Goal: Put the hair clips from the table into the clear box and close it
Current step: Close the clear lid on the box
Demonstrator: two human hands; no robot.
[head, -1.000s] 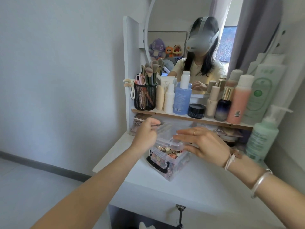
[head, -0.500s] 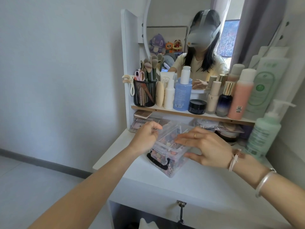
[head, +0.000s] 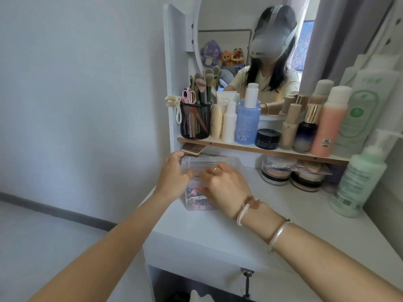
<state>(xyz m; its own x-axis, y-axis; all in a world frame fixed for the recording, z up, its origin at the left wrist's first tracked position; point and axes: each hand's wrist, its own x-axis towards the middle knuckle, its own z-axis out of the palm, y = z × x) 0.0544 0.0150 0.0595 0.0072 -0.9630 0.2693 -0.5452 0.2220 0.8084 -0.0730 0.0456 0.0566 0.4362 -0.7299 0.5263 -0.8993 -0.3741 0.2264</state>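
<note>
Reaching in from the near edge, two bare forearms cross the white bench (head: 283, 232) toward the box (head: 196, 203). Nearer than the box, a key (head: 247, 275) hangs at the bench's front. A bangle (head: 279, 231) and a cord bracelet circle the right wrist.

The right hand (head: 226, 190) sits on the box's near right side. Its fingers are bent over the lid (head: 207, 163), one wearing a ring (head: 217, 169), and the thumb lies against the front just under the lid's edge, so it pinches the lid. The left hand (head: 173, 176) grips the lid's left end, thumb on top and fingers curled round the far side.

The box stands on the bench near its left edge, with the lid lying flat across it. Whether the lid is latched cannot be told. Pink and dark clips (head: 199, 206) show through the front wall, inside the box.

Just behind the box, by the left fingertips, lies a palette (head: 193, 148). Right of the box, round jars (head: 277, 173) are stacked under a shelf (head: 239, 147), and farther right stands a green pump bottle (head: 357, 179). On the shelf above and behind the box are a mesh cup (head: 195, 123) of brushes, a blue bottle (head: 247, 123), a black jar (head: 267, 138) and a pink bottle (head: 328, 125). Behind them rises a round mirror (head: 229, 22).
</note>
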